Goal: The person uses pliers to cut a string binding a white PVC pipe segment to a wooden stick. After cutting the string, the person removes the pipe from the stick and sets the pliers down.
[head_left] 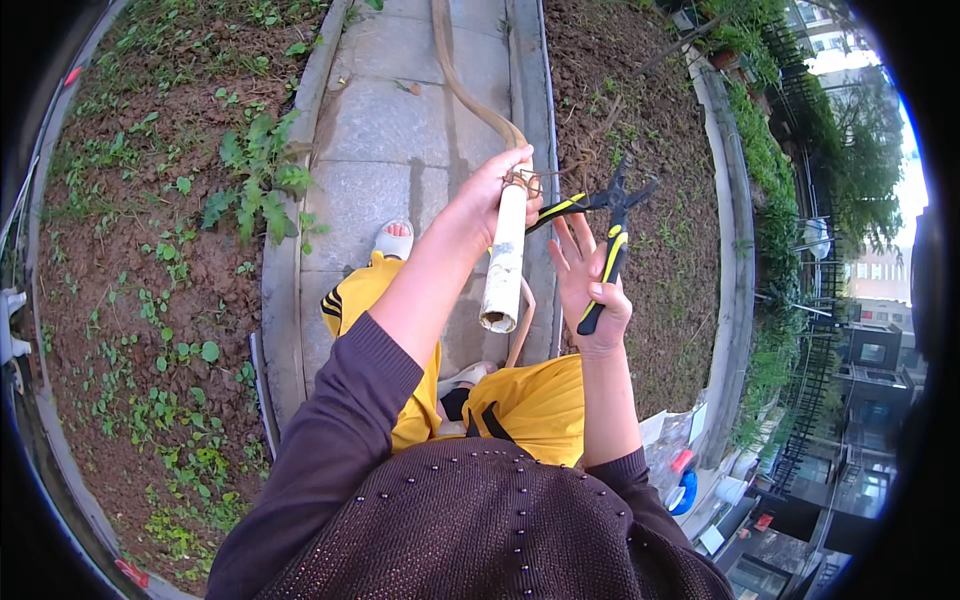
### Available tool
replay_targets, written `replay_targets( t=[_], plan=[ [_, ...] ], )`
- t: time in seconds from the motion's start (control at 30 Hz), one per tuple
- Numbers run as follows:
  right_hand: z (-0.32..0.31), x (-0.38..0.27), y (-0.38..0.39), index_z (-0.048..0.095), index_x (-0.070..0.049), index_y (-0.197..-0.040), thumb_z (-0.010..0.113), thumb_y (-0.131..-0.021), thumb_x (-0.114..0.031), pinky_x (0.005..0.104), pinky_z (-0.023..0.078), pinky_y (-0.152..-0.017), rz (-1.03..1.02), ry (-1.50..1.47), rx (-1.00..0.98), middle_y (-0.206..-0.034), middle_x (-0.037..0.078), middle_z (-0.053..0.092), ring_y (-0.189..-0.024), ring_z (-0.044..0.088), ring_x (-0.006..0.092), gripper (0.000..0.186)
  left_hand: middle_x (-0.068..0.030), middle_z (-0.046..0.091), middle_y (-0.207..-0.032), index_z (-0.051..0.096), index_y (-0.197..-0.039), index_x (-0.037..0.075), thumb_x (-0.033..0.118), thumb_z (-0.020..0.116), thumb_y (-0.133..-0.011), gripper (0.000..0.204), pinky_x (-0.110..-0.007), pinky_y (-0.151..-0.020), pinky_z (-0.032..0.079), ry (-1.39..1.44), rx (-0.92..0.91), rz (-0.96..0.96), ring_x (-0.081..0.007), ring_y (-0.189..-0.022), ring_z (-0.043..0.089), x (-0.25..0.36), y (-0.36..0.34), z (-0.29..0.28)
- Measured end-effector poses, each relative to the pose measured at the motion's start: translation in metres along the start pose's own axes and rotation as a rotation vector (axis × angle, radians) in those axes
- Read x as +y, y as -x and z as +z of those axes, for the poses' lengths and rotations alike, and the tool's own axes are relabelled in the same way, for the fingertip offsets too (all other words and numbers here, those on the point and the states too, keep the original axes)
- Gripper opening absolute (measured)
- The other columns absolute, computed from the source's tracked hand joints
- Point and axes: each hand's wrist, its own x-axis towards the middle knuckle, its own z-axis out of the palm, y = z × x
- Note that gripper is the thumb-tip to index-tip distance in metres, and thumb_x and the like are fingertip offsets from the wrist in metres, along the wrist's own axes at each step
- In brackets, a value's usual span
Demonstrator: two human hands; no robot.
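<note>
My left hand grips a white pipe whose open end points toward me, with a tan hose running away from its far end along the path. Rusty wire is wound where pipe and hose meet. My right hand holds black-and-yellow pliers by one handle with the thumb, its other fingers spread. The pliers are spread open, head up; their other handle reaches left toward my left hand, its end hidden behind the pipe.
A paved path with raised edges runs between soil beds with small plants. My sandalled feet are below my arms. At right stand a fence and buildings; a blue container and other items lie at lower right.
</note>
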Motion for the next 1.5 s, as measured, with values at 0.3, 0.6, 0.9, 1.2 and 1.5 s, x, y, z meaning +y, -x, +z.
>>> replay_targets(
  t=[0.3, 0.6, 0.9, 1.2, 1.5],
  plan=[
    [0.035, -0.020, -0.004, 0.057, -0.012, -0.085, 0.068, -0.062, -0.013, 0.0453, 0.010, -0.120, 0.088, 0.181, -0.084, -0.154, 0.014, 0.035, -0.147, 0.021, 0.0329, 0.025, -0.0079, 0.058, -0.065, 0.054, -0.082, 0.008, 0.037, 0.062, -0.091, 0.032, -0.035, -0.045, 0.046, 0.101, 0.048, -0.002, -0.0204, -0.049, 0.054, 0.005, 0.008, -0.008],
    [0.009, 0.004, -0.034, 0.054, -0.007, -0.085, 0.061, -0.062, -0.009, 0.0394, 0.024, -0.115, 0.016, 0.174, 0.007, -0.126, 0.010, 0.055, -0.128, 0.046, 0.0264, 0.024, -0.0070, 0.062, -0.064, 0.062, -0.090, 0.002, 0.041, 0.055, -0.094, 0.040, -0.027, -0.043, 0.048, -0.026, -0.008, -0.014, -0.0155, -0.045, 0.056, -0.009, 0.009, -0.003],
    [-0.020, 0.030, -0.066, 0.052, -0.010, -0.091, 0.061, -0.072, -0.002, 0.0498, 0.042, -0.107, 0.154, -0.241, -0.058, -0.121, 0.012, 0.056, -0.118, 0.057, 0.0313, 0.023, -0.0038, 0.050, -0.068, 0.055, -0.087, 0.002, 0.041, 0.049, -0.099, 0.041, -0.026, -0.035, 0.032, -0.063, -0.014, -0.042, -0.0123, -0.044, 0.043, 0.019, 0.035, -0.013],
    [-0.050, 0.028, -0.057, 0.065, 0.000, -0.107, 0.055, -0.062, 0.008, 0.0396, 0.041, -0.100, -0.280, 0.879, -0.296, -0.122, 0.015, 0.057, -0.114, 0.054, 0.0336, 0.046, -0.0043, 0.047, -0.062, 0.057, -0.103, -0.010, 0.035, 0.044, -0.102, 0.047, -0.023, -0.031, 0.031, 0.014, 0.021, -0.006, -0.0122, -0.040, 0.042, 0.022, 0.044, 0.005],
    [-0.057, 0.017, -0.053, 0.069, -0.006, -0.105, 0.062, -0.058, 0.006, 0.0438, 0.038, -0.105, -0.465, 1.370, -0.260, -0.129, 0.012, 0.056, -0.121, 0.051, 0.0332, 0.049, -0.0053, 0.048, -0.049, 0.062, -0.101, 0.001, 0.042, 0.044, -0.101, 0.045, -0.026, -0.032, 0.025, -0.289, 0.226, -0.133, -0.0118, -0.034, 0.037, 0.019, 0.040, 0.004]
  ],
)
